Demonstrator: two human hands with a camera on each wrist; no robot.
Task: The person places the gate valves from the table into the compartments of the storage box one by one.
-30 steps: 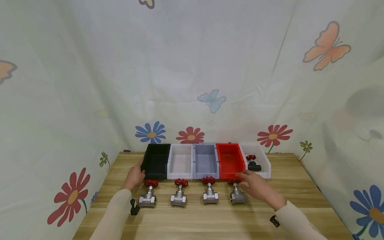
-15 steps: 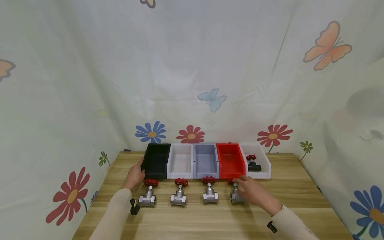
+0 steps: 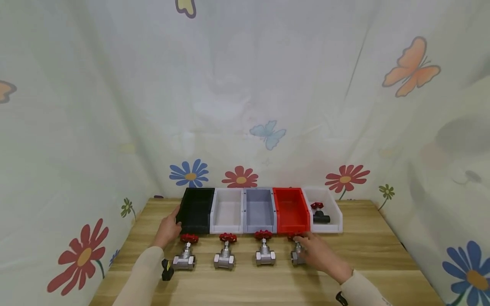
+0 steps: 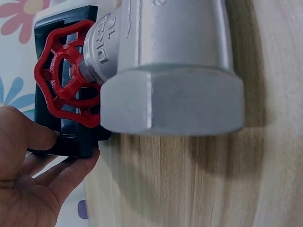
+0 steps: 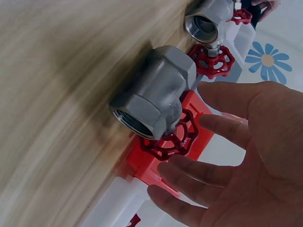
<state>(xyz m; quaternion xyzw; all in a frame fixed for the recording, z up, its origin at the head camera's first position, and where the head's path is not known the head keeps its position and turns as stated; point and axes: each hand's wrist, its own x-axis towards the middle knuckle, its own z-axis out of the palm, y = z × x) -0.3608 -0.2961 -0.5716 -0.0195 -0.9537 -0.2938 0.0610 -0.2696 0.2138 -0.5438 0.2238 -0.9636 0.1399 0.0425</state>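
Note:
My left hand (image 3: 168,229) pinches the side wall of the black bin (image 3: 196,210), thumb over the rim and fingers outside, as the left wrist view shows. A steel gate valve with a red handwheel (image 4: 68,75) stands close to that hand. At the right, my right hand (image 3: 321,255) is spread beside the rightmost gate valve (image 3: 297,256) of the row. In the right wrist view its fingers (image 5: 203,170) lie extended near the red handwheel (image 5: 175,137); whether they touch it I cannot tell. Two more gate valves, one left (image 3: 224,258) and one right (image 3: 265,256), stand between the hands.
White (image 3: 227,212), grey-blue (image 3: 260,212) and red (image 3: 292,212) bins adjoin the black one. A white bin (image 3: 337,227) at the right end holds a dark valve (image 3: 320,218) with a red handwheel. The wooden table (image 3: 237,289) meets a printed curtain behind.
My right hand has moved left and toward me, from the front of the red bin to the rightmost valve. The left hand stays on the black bin. The head view has shifted slightly.

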